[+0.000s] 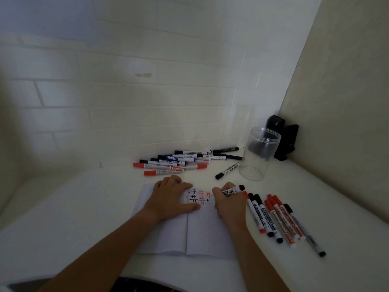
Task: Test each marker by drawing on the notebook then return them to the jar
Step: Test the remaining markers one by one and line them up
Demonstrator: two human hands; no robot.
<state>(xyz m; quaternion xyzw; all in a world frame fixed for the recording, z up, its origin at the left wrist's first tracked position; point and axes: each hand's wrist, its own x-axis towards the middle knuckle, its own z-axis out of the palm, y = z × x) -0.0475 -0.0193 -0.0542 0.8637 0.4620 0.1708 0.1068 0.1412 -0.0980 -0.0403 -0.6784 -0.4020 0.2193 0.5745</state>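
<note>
Fingers, right: right hand (228, 202) curled round a black-capped marker (233, 190), pinching its barrel; capped end sticks out up-right past the knuckles, writing tip hidden under the hand, down at the notebook (189, 234) page.
Fingers, left: left hand (171, 199) flat on the notebook, fingers straight and close together, thumb out along the centre fold; presses the left page.
Notebook: open, white pages, centre of the table (84, 218); taken as landmark.
Marks: black and red hash marks (199, 196) on the right page's top, between the two hands; rightmost ones partly covered by the right hand.
Jar (257, 153): clear plastic, upright, no markers visible inside; up-right of the notebook, well apart from both hands.
Marker pile (179, 162): red, blue and black capped markers lying beyond the notebook's top edge, left of the jar.
Single marker (228, 170): black cap, alone between the notebook's top-right corner and the jar, just beside the jar base.
Marker row (280, 220): red and black markers side by side, right of the notebook, near the right hand's wrist.
Black object (283, 140): behind the jar in the wall corner; too dark to identify.
Hard to read: barrel print blurred, only "WHITEBOARD MARKER" legible in the pile.
</note>
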